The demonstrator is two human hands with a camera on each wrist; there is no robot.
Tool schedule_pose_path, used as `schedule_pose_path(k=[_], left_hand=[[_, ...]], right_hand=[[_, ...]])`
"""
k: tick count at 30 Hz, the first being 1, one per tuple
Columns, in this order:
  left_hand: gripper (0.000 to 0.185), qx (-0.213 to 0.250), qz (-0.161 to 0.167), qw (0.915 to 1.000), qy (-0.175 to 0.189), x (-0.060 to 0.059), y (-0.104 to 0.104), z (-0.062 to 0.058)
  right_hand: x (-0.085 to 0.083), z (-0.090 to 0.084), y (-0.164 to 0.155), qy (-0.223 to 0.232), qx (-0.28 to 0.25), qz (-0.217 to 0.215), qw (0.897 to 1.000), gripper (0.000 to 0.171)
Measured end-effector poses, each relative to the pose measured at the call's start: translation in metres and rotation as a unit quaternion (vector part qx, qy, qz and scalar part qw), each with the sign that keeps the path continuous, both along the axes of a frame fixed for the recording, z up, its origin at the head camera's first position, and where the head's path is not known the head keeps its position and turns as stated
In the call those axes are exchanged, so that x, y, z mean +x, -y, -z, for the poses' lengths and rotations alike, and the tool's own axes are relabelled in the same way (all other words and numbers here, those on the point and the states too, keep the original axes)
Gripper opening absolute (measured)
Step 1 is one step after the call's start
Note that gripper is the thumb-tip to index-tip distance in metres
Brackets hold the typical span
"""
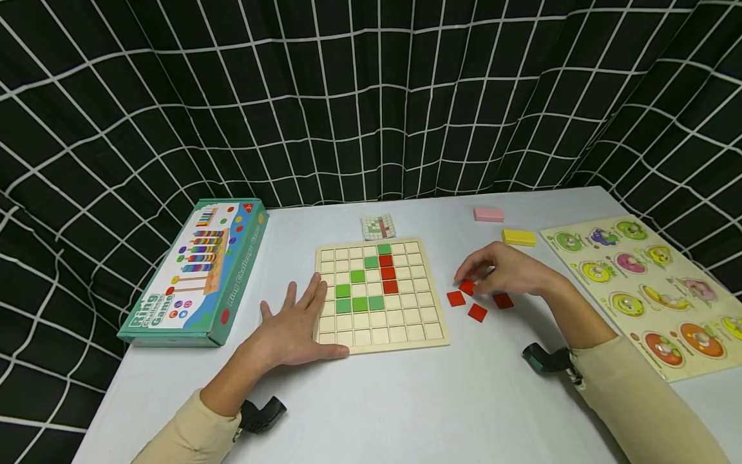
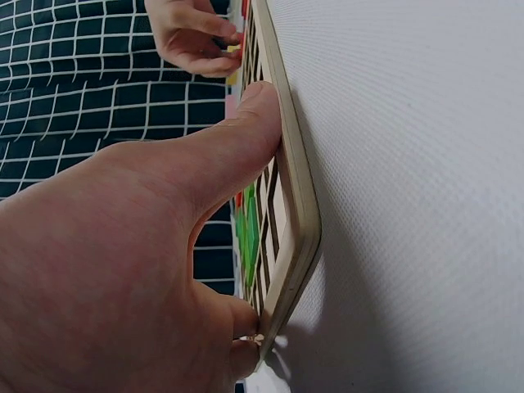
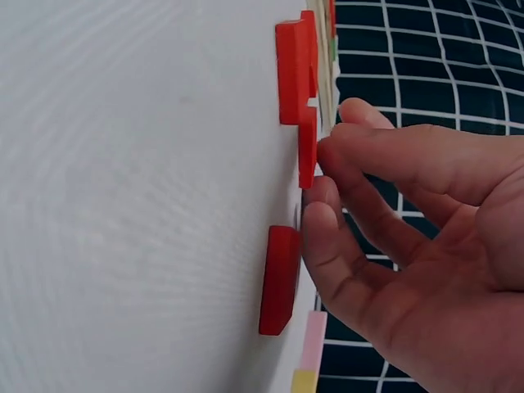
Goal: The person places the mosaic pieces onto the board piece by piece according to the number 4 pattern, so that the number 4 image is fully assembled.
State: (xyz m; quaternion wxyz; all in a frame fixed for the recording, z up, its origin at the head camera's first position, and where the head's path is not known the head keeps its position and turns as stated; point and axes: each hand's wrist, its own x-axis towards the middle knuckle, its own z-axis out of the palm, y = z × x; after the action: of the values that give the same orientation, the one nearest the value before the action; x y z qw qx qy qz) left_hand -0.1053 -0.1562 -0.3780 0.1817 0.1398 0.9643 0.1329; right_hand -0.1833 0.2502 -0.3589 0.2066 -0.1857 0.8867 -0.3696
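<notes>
My left hand (image 1: 297,325) lies with fingers spread over the left edge of the wooden grid board (image 1: 390,335), its thumb along the front rim. In the left wrist view, that thumb (image 2: 250,119) presses on the board's edge. Green tiles (image 1: 359,303) form a bent line on the grid, and three red ones (image 1: 388,272) stand in a column. Right of the board, my right hand (image 1: 501,269) reaches down with bent fingers, thumb and forefinger at either side of a red square tile (image 1: 467,287). Other red tiles (image 3: 280,280) lie around it on the table.
A small pattern card (image 1: 378,227) lies behind the board. To the left is a green Ring Challenge Game box (image 1: 191,274). Pink (image 1: 489,214) and yellow blocks (image 1: 518,238) sit at the back right, beside a fruit picture board (image 1: 649,283). Gridded black curtains (image 1: 371,96) surround the table.
</notes>
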Motion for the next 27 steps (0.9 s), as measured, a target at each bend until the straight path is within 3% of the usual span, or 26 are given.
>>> schedule_pose_path(k=[14, 27], left_hand=[[0.126, 0.000, 0.000, 1.0000, 0.000, -0.0003, -0.0001, -0.0003], [0.126, 0.002, 0.000, 1.0000, 0.001, 0.0003, -0.0002, -0.0007]], right_hand=[[-0.0031, 0.0084, -0.0018, -0.006, 0.011, -0.004, 1.000, 0.035], [-0.0020, 0.0091, 0.0021, -0.020, 0.028, 0.002, 0.999, 0.030]])
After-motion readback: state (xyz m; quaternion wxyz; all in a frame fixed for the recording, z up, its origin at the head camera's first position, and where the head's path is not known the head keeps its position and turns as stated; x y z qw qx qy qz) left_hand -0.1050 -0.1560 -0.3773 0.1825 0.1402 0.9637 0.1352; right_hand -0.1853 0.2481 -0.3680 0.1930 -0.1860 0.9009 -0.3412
